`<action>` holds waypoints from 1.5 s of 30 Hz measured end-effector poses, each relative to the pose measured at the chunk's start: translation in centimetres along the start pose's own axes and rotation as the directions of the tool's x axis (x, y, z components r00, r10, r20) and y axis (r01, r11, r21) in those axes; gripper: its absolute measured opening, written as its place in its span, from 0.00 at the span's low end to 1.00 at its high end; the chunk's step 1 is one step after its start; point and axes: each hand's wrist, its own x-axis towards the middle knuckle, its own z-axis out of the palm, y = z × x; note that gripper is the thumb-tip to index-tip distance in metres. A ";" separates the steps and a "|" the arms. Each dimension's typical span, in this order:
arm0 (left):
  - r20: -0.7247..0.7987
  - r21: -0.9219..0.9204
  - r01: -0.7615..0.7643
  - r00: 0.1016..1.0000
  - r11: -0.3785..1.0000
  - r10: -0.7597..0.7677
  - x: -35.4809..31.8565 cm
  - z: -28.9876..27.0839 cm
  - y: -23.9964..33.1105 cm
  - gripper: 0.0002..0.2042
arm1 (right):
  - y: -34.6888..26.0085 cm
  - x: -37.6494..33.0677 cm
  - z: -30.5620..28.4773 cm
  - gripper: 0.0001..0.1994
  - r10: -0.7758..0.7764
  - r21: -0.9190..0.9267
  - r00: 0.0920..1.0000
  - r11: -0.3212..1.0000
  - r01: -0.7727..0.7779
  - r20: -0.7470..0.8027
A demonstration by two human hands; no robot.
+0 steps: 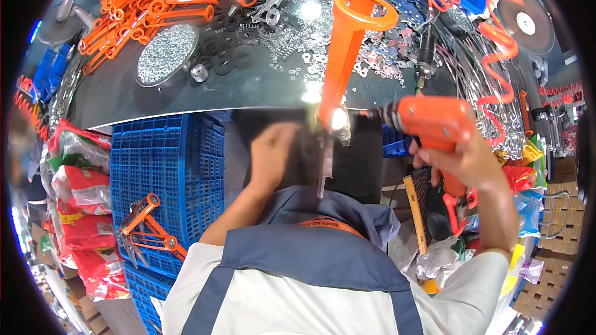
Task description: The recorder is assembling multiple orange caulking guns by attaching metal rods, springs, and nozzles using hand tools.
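Observation:
My right hand [462, 161] is wrapped round the grip of an orange pistol-shaped power screwdriver [434, 118]. Its tip points left, level with the lower end of a long orange handle with a ring at its top [343, 56]. That handle rises in front of me beyond the table's near edge. From its lower end a slim metal rod [326, 170] hangs down toward my lap. My left hand [273, 152] is beside that lower end, on its left. Motion smears the left fingers, so whether they touch anything cannot be made out.
Many orange ring-ended handles [167, 6] are heaped at the far left of the dark table [248, 90]. Nearby sits a round dish of small metal parts [166, 54]. Loose springs and plates cover the middle. A blue crate [149, 180] stands left; a red coiled hose [500, 56] hangs right.

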 end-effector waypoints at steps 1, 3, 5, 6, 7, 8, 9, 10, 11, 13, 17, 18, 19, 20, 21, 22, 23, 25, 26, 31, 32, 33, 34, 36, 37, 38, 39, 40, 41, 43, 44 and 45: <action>-0.009 0.003 -0.002 1.000 1.000 0.002 0.2 -1.6 -1.2 0.09 | 0.6 -1.0 0.5 0.20 0.063 0.119 0.997 0.991 -0.059 -0.036; 0.351 -0.558 0.465 0.883 0.687 -0.313 0.6 -4.2 -3.5 0.12 | 1.7 -2.6 1.3 0.22 0.240 0.337 0.970 0.918 -0.211 -0.046; 0.297 -0.434 0.390 0.913 0.812 -0.280 -0.2 -2.6 -0.7 0.11 | 3.8 -2.8 2.1 0.21 0.181 0.387 0.983 0.910 -0.153 -0.037; 0.248 -0.290 0.304 0.940 0.908 -0.235 -1.0 -1.9 1.3 0.10 | 4.5 -2.9 2.4 0.21 0.118 0.437 0.993 0.895 -0.093 -0.030; 0.229 -0.289 0.304 0.943 0.908 -0.243 -1.6 -1.5 3.1 0.10 | 4.2 -2.8 2.7 0.20 0.165 0.460 0.986 0.877 -0.142 -0.010; 0.239 -0.319 0.382 0.918 0.867 -0.317 -1.8 -1.1 4.7 0.09 | 4.6 -2.7 3.0 0.20 0.162 0.457 0.987 0.877 -0.146 0.005; 0.246 -0.348 0.453 0.889 0.821 -0.386 -1.9 -1.0 5.6 0.09 | 5.1 -2.6 3.3 0.20 0.129 0.498 0.992 0.859 -0.116 0.008; 0.228 -0.353 0.448 0.893 0.821 -0.388 -1.7 -1.3 5.0 0.09 | 5.4 -2.5 3.5 0.19 0.097 0.539 0.995 0.838 -0.087 0.011; 0.310 -0.224 0.375 0.902 0.899 -0.299 -1.5 -1.9 4.0 0.10 | 5.4 -2.5 3.8 0.20 0.095 0.557 0.995 0.826 -0.088 0.016; 0.393 -0.096 0.282 0.892 0.955 -0.224 -1.4 -2.1 3.6 0.13 | 5.8 -2.2 4.2 0.21 0.073 0.562 0.996 0.823 -0.083 0.041; 0.427 -0.420 0.558 0.818 0.716 -0.386 -1.7 -1.4 1.5 0.13 | 6.1 -1.7 5.3 0.23 0.066 0.604 0.992 0.789 -0.116 0.105; 0.468 -0.566 0.557 0.824 0.608 -0.320 -1.6 -0.9 1.7 0.13 | 6.0 -1.7 5.5 0.23 0.069 0.624 0.992 0.773 -0.118 0.102; 0.468 -0.565 0.559 0.823 0.607 -0.323 -1.7 -0.8 2.1 0.13 | 6.2 -1.7 5.8 0.23 0.062 0.625 0.995 0.774 -0.100 0.083; 0.483 -0.498 0.609 0.786 0.617 -0.386 -1.7 -0.8 2.9 0.09 | 6.3 -1.7 6.0 0.23 0.065 0.626 0.994 0.773 -0.102 0.082; 0.492 -0.430 0.655 0.747 0.621 -0.447 -1.8 -0.5 3.8 0.05 | 6.4 -1.7 6.1 0.23 0.062 0.629 0.996 0.772 -0.093 0.070; 0.493 -0.430 0.657 0.745 0.619 -0.449 -1.9 -0.3 4.0 0.05 | 6.4 -1.7 6.2 0.23 0.060 0.631 0.997 0.772 -0.083 0.057; 0.459 -0.471 0.647 0.760 0.599 -0.460 -2.1 0.1 4.0 0.04 | 6.5 -1.7 6.2 0.23 0.063 0.630 0.996 0.772 -0.086 0.058; 0.425 -0.512 0.635 0.772 0.579 -0.472 -2.2 0.2 4.0 0.03 | 6.6 -1.7 6.1 0.23 0.049 0.629 0.996 0.773 -0.082 0.070; 0.426 -0.501 0.627 0.779 0.597 -0.460 -2.2 -0.1 4.0 0.03 | 6.6 -1.7 6.2 0.23 0.051 0.628 0.996 0.774 -0.084 0.070; 0.381 -0.314 0.504 0.843 0.805 -0.379 -2.1 -0.8 1.9 0.06 | 6.7 -1.6 6.8 0.22 0.031 0.643 0.997 0.763 -0.065 0.065; 0.439 -0.366 0.551 0.813 0.750 -0.384 -2.4 -0.9 2.2 0.06 | 6.7 -1.6 6.9 0.22 0.031 0.641 0.997 0.764 -0.068 0.068; 0.493 -0.412 0.596 0.782 0.689 -0.382 -2.6 -1.0 2.8 0.07 | 6.6 -1.5 7.0 0.22 0.033 0.636 0.997 0.768 -0.074 0.076; 0.490 -0.415 0.595 0.784 0.688 -0.382 -2.7 -1.0 3.1 0.07 | 6.7 -1.5 7.0 0.22 0.035 0.631 0.996 0.771 -0.081 0.085; 0.452 -0.405 0.587 0.795 0.701 -0.404 -2.9 -0.7 3.4 0.07 | 6.8 -1.3 7.2 0.22 0.019 0.623 0.995 0.778 -0.078 0.101; 0.450 -0.408 0.585 0.797 0.701 -0.404 -2.9 -0.5 3.1 0.07 | 6.9 -1.2 7.2 0.22 0.005 0.616 0.994 0.784 -0.073 0.113; 0.330 -0.260 0.370 0.902 0.892 -0.278 -3.0 -0.2 2.5 0.08 | 6.9 -1.1 7.4 0.22 0.004 0.615 0.993 0.785 -0.074 0.115; 0.239 -0.067 0.131 0.965 0.989 -0.111 -3.0 0.2 2.2 0.10 | 7.0 -1.1 7.5 0.20 -0.021 0.609 0.995 0.792 -0.045 0.100; 0.239 -0.068 0.132 0.964 0.989 -0.112 -3.1 0.5 2.3 0.10 | 7.0 -1.1 7.6 0.19 -0.046 0.603 0.995 0.798 -0.015 0.085; 0.198 -0.022 -0.011 0.980 1.000 0.015 -3.3 0.7 2.4 0.12 | 7.0 -1.1 7.7 0.19 -0.044 0.603 0.995 0.798 -0.017 0.086; 0.164 0.029 -0.149 0.976 0.988 0.142 -3.5 1.2 3.1 0.14 | 7.0 -1.0 7.7 0.19 -0.099 0.534 0.991 0.844 0.036 0.090; 0.110 -0.063 0.096 0.990 0.993 -0.089 -3.7 1.4 3.9 0.16 | 6.9 -1.1 7.8 0.19 -0.096 0.534 0.991 0.845 0.034 0.089; 0.075 -0.165 0.330 0.944 0.929 -0.322 -3.8 1.5 4.5 0.17 | 6.6 -1.1 7.9 0.18 -0.047 0.539 0.995 0.843 -0.009 0.091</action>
